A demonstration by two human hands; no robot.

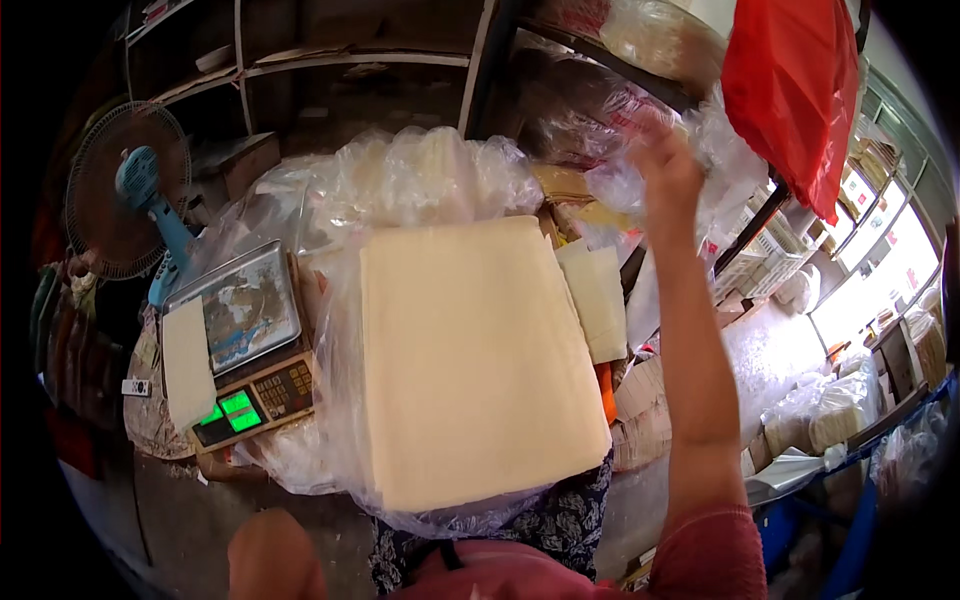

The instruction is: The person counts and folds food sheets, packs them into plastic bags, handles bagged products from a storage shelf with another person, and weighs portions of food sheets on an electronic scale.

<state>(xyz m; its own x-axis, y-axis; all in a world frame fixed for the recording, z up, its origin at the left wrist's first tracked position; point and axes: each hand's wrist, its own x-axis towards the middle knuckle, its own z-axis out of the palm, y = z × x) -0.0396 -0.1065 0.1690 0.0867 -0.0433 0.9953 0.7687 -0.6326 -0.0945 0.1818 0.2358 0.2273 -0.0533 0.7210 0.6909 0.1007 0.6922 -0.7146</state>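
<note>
My right hand is raised and blurred among clear plastic bags at the upper right. Whether its fingers hold any plastic cannot be made out. The left hand is out of view. Before me lies a large, flat, cream-coloured stack of thin sheets, resting on clear plastic film. Smaller pale sheets stick out beside its right edge. Left of the stack stands a digital weighing scale with a lit green display and a worn metal pan. A pale strip lies across the pan's left side.
Bunched clear plastic is heaped behind the stack. A blue fan stands at the far left, above a small white remote control. A red plastic bag hangs at the upper right. Shelves line the back; white crates stand right.
</note>
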